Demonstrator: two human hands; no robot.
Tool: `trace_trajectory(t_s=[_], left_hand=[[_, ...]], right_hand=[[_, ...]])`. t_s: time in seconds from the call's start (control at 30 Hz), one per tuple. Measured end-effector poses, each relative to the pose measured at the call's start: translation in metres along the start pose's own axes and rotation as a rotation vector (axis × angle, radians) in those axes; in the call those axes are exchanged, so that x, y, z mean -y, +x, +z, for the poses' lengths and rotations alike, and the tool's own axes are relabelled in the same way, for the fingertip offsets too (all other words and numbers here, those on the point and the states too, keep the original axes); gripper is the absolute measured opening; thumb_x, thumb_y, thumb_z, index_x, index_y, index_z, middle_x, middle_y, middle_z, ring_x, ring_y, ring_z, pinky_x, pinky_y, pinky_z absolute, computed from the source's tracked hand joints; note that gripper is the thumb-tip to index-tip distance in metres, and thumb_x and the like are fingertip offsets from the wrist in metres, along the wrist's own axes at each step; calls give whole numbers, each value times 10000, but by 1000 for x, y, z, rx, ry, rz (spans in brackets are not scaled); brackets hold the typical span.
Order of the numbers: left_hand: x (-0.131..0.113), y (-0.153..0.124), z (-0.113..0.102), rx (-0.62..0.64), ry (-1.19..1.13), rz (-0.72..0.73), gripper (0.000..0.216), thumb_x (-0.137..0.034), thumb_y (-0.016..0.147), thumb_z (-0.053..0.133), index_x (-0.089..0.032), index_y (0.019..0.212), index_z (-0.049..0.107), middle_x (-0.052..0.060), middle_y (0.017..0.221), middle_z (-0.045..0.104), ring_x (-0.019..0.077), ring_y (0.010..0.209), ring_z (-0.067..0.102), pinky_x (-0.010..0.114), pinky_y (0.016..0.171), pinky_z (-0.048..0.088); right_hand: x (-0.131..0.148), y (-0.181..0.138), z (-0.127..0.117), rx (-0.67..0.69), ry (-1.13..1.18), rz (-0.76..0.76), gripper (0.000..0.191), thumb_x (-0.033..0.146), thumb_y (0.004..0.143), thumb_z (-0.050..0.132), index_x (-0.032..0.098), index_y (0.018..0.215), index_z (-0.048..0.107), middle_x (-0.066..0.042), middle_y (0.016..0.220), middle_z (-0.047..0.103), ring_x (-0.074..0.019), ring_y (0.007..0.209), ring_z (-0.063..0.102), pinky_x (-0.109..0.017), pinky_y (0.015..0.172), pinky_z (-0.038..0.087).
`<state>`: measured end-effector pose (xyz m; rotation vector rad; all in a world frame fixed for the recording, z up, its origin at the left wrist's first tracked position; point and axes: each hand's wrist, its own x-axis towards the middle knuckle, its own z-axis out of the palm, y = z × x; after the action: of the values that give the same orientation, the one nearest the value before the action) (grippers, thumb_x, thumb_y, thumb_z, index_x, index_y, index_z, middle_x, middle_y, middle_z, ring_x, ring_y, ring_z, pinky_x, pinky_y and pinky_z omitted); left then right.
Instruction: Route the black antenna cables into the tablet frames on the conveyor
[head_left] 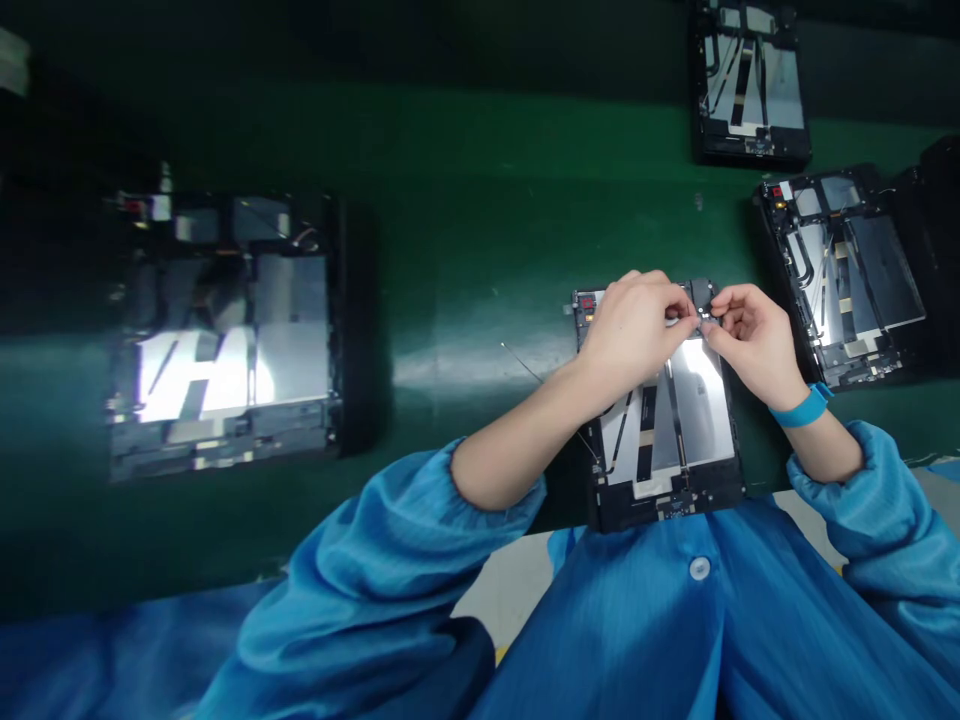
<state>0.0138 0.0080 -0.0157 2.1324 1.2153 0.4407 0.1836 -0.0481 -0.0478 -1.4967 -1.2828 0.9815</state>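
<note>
An opened tablet-like device [701,400] lies on the bench in front of me, its silver inner plate and dark flat cables exposed. My left hand [637,315] reaches over its upper part, thumb and forefinger pinched together near the top edge. Close beside it, my right hand [757,340] has its fingers curled in at the device's upper right corner, and a blue band circles that wrist. Whatever lies between the fingertips is too small to make out. A thin wire [521,362] sticks out past the device's left side, partly behind my left forearm.
Another opened device [292,320] lies to the left on the green bench [480,240]. A similar one [889,270] sits tilted right of my right hand, and one more [787,85] lies at the back right. The bench's front edge runs close to my body.
</note>
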Motion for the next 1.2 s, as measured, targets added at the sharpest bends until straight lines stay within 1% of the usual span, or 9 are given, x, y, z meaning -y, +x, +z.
trace_trajectory(t_s=[0.17, 0.5, 0.77, 0.97, 1.03, 1.1, 1.13, 1.17, 1.2], left_hand=[[-2, -1, 0, 6, 37, -5, 180, -193, 885, 617, -163, 850, 791, 70, 844, 691, 250, 870, 619, 412, 864, 489], [-1, 0, 2, 0, 62, 12, 192, -186, 899, 605, -170, 842, 787, 69, 872, 721, 255, 894, 639, 419, 867, 497], [-3, -1, 2, 1, 54, -13, 175, -184, 920, 630, -165, 835, 781, 77, 853, 699, 282, 943, 638, 425, 875, 489], [-5, 4, 6, -3, 55, 17, 147, -184, 916, 634, -161, 838, 756, 80, 876, 683, 288, 960, 636, 428, 886, 493], [-4, -3, -1, -61, 39, 52, 127, -186, 906, 640, -160, 948, 757, 86, 973, 691, 278, 995, 640, 408, 893, 501], [3, -23, -15, -185, 42, 53, 223, -184, 910, 621, -167, 1100, 736, 84, 1033, 687, 256, 985, 646, 377, 876, 507], [10, -38, -22, -238, 63, 36, 270, -180, 913, 606, -175, 1157, 719, 74, 1010, 685, 241, 938, 649, 357, 844, 507], [19, -56, -30, -258, 102, 2, 283, -168, 916, 582, -188, 1167, 712, 52, 926, 677, 219, 842, 643, 336, 790, 498], [28, -76, -36, -224, 153, -29, 285, -151, 903, 576, -202, 1148, 712, 22, 813, 652, 196, 712, 611, 316, 715, 475]], right_hand=[[0, 1, -5, 26, 84, 4, 210, 231, 747, 741, 210, 918, 622, 7, 897, 657, -106, 695, 538, -268, 644, 483], [-1, 1, -9, 32, 98, 47, 307, 353, 723, 861, 227, 900, 644, 18, 861, 646, -114, 714, 541, -278, 672, 497], [2, 0, -9, 33, 50, 27, 271, 299, 732, 805, 226, 917, 620, 24, 853, 627, -110, 707, 534, -264, 642, 479], [7, 4, -7, 40, -37, 8, 219, 214, 732, 718, 221, 910, 591, 33, 836, 616, -101, 672, 518, -256, 617, 452], [7, 7, -6, 37, -64, 14, 222, 181, 709, 704, 220, 892, 585, 43, 813, 600, -97, 653, 503, -252, 607, 439], [8, 8, -5, -8, -37, 26, 219, 157, 697, 681, 222, 876, 573, 46, 805, 587, -96, 649, 503, -251, 616, 443], [10, 6, -5, -58, -8, 22, 210, 154, 705, 666, 225, 876, 566, 44, 810, 581, -99, 655, 509, -252, 627, 450], [14, 3, -3, -116, 19, 6, 199, 155, 722, 650, 229, 885, 562, 39, 822, 579, -102, 665, 517, -255, 639, 458], [19, -2, 0, -157, 31, -21, 190, 154, 744, 634, 232, 902, 564, 33, 838, 584, -106, 674, 524, -258, 647, 461]])
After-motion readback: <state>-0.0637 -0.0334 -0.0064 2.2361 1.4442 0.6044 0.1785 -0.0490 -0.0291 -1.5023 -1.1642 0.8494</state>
